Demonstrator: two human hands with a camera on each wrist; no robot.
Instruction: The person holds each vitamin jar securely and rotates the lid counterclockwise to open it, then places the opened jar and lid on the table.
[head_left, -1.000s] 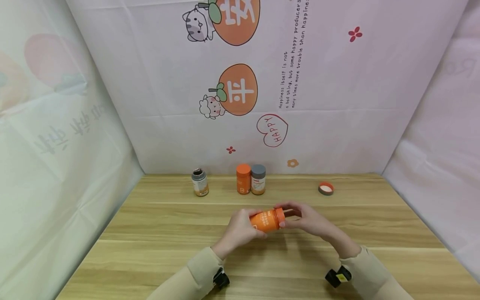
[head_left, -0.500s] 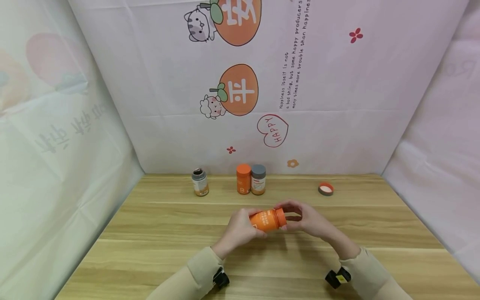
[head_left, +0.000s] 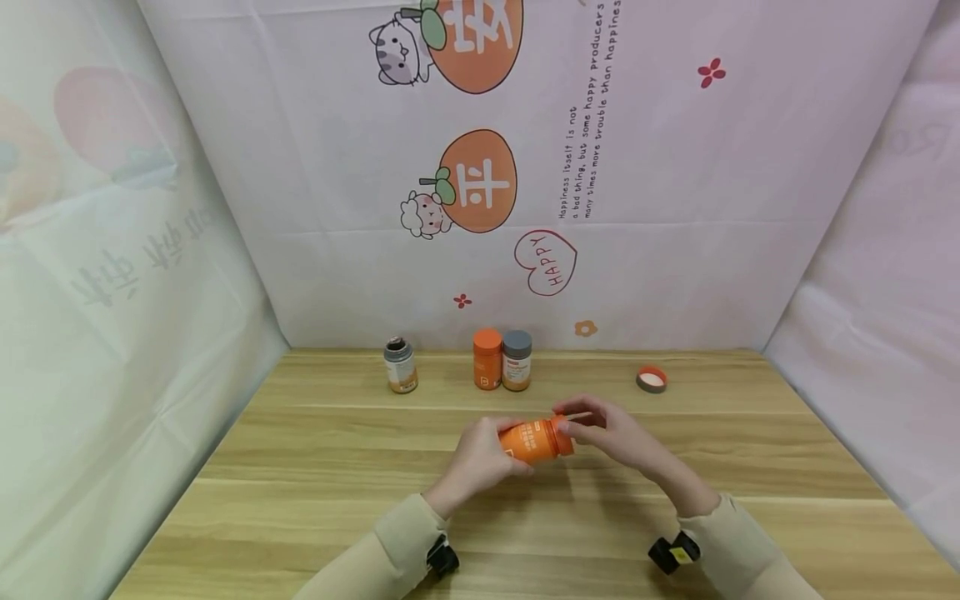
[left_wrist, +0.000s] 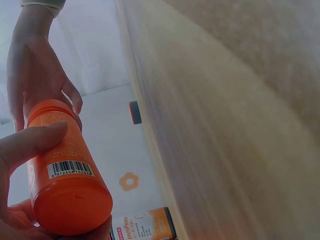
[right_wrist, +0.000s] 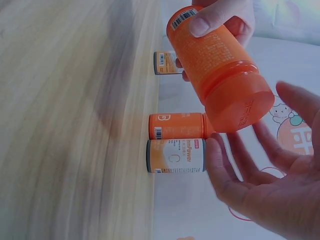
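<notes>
An orange bottle (head_left: 531,442) lies tilted sideways in my left hand (head_left: 480,458), low over the table. The left fingers grip its body, and the thumb (left_wrist: 37,142) presses across the side above a barcode. Its orange ribbed cap (right_wrist: 240,100) is on and points to the right. My right hand (head_left: 611,433) is at that cap, its fingers spread loosely around it. In the right wrist view, one fingertip (right_wrist: 215,142) is right at the cap's edge, while another digit stands apart from it.
Toward the back stand an orange bottle (head_left: 487,360), a grey-capped bottle (head_left: 517,362) beside it, and an uncapped bottle (head_left: 401,367) to their left. A loose grey-and-red cap (head_left: 651,380) lies at the back right. A printed cloth (head_left: 645,275) hangs behind the wooden table (head_left: 322,467).
My right hand's fingers have shifted around the cap, the thumb moving higher on it. The left hand and its bottle have stayed in place.
</notes>
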